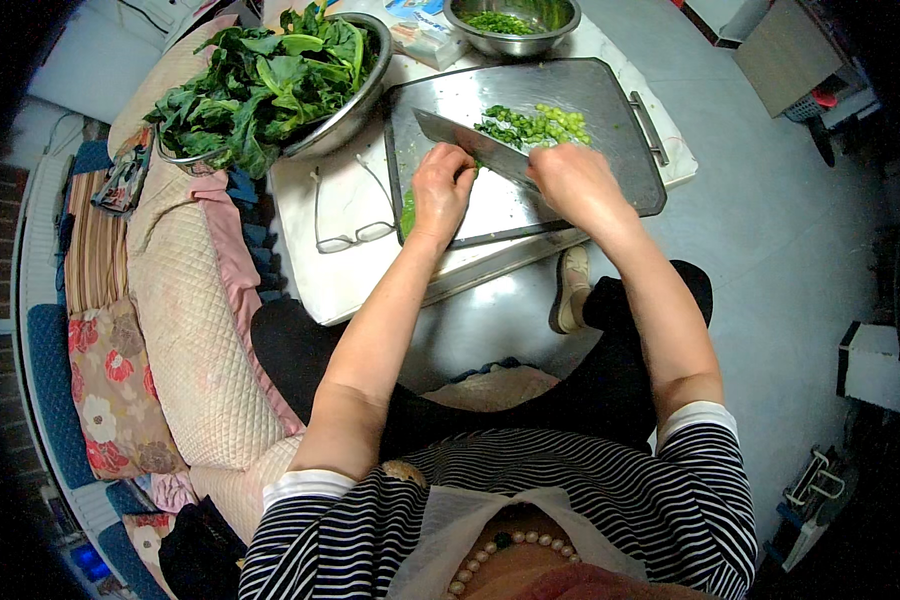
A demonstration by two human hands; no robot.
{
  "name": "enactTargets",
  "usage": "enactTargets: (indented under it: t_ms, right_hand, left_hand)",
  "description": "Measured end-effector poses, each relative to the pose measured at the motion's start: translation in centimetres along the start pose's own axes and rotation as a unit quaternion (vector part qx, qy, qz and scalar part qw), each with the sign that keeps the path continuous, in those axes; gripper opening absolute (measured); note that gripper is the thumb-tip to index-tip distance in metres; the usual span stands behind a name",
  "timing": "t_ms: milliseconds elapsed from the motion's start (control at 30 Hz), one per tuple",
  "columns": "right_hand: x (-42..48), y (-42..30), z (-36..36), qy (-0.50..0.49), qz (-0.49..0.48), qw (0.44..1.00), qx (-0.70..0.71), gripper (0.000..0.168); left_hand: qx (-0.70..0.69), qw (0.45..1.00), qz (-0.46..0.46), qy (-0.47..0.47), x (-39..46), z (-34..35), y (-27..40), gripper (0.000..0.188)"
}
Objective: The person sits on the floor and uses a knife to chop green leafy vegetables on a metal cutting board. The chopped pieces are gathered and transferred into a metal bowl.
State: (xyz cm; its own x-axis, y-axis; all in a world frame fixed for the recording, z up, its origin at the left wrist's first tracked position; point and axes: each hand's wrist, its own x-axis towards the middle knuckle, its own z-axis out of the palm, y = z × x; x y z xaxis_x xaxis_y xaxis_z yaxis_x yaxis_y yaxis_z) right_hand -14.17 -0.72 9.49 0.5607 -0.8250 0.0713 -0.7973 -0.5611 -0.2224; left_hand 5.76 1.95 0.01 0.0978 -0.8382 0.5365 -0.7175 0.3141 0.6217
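My right hand [577,180] grips the handle of a cleaver [469,139], whose broad blade points to the upper left over a metal cutting board [607,90] with a dark rim. Beside the blade, my left hand [442,187] has its fingers curled down on leafy greens. A piece of green leaf [408,214] sticks out to the left of that hand; the part under the fingers is mostly hidden. Beyond the blade lies a heap of chopped greens [532,126], darker leaf bits at left and pale stem pieces at right.
A large metal bowl [345,124] heaped with leafy greens [270,82] stands at the table's upper left. Behind the board are a smaller metal bowl [514,46] with chopped greens and a package [431,45]. Eyeglasses [356,236] lie on the white table [330,289]. A quilted sofa [195,322] runs along the left.
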Motion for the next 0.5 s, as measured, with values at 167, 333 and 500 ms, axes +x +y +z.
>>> enactTargets:
  t_ms: [167, 333, 500]
  right_hand:
    - [1.2, -0.4, 1.7, 0.035, -0.004, 0.999, 0.012, 0.022]
    - [1.8, 0.1, 2.0, 0.056, -0.006, 0.998, 0.029, 0.020]
    - [0.0, 0.1, -0.9, 0.053, -0.004, 0.998, 0.039, 0.020]
  left_hand:
    - [0.015, 0.999, 0.013, -0.025, 0.1, -0.3, 0.3, 0.010]
    - [0.042, 0.997, 0.047, -0.049, -0.2, -1.1, 0.8, 0.014]
    - [0.012, 0.999, 0.018, -0.032, -0.8, -1.2, 0.5, 0.016]
